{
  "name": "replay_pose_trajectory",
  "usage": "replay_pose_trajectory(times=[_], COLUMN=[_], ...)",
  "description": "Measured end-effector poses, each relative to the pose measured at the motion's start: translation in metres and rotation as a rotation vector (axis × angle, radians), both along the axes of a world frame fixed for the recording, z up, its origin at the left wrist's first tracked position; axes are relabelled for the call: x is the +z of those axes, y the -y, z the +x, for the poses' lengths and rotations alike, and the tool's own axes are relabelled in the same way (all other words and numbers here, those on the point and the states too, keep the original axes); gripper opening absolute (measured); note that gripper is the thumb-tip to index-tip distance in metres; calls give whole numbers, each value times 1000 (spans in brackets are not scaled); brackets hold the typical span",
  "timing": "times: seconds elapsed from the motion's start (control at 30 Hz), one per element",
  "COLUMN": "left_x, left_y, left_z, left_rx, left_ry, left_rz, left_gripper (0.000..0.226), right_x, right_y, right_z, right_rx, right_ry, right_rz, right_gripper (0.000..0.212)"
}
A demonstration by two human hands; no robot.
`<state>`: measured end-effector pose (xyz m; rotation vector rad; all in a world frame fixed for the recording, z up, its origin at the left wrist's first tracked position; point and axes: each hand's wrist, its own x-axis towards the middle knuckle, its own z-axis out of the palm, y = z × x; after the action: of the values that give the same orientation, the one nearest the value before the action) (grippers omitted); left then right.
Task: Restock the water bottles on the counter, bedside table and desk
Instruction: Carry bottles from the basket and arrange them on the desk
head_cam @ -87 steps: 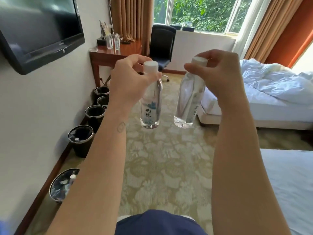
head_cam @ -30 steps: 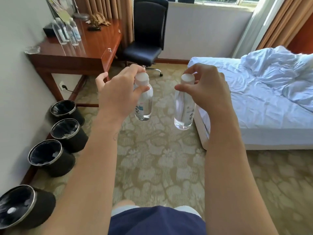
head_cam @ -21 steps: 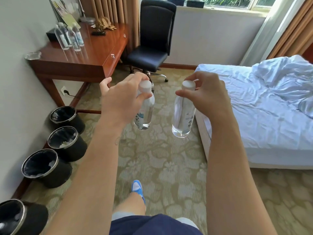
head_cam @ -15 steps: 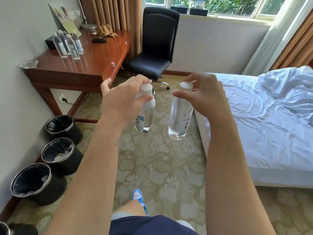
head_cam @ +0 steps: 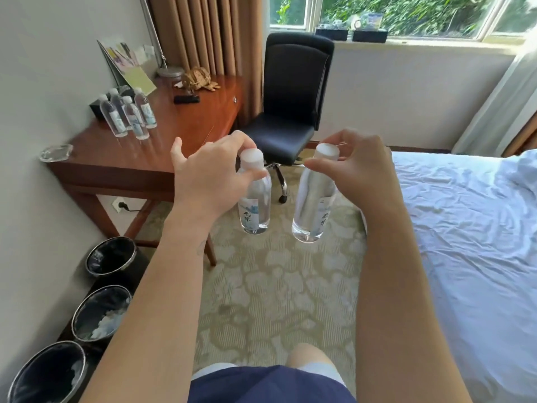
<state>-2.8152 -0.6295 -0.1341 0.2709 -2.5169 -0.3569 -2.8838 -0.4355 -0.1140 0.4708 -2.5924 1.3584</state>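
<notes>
From the head view, the left hand [head_cam: 209, 175] pinches a water bottle [head_cam: 255, 205] by its white cap [head_cam: 252, 158], little finger spread, and the right hand [head_cam: 360, 167] pinches a second bottle [head_cam: 312, 210] likewise; both hang upright above the carpet [head_cam: 276, 286]. The step looks like the carry to the desk [head_cam: 180, 132], where setting them beside the four standing bottles [head_cam: 129, 116] comes next.
</notes>
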Motion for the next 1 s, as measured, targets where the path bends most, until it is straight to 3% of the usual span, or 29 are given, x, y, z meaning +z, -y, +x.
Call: replay_pose_trajectory(times=[0.47,0.6,1.0], left_x=[-17,-22,-25], left_y=[50,60,113], left_z=[-202,-257,-361], left_rx=[232,323,487], left_ry=[80,29,69], left_rz=[23,52,175], left_gripper=[31,30,30], right_x=[-7,-4,-26], right_y=[74,93,169], right_z=[-245,-314,-443], right_rx=[267,366,511], right_ry=[19,28,145], right_rz=[29,57,103], right_gripper=[35,35,31])
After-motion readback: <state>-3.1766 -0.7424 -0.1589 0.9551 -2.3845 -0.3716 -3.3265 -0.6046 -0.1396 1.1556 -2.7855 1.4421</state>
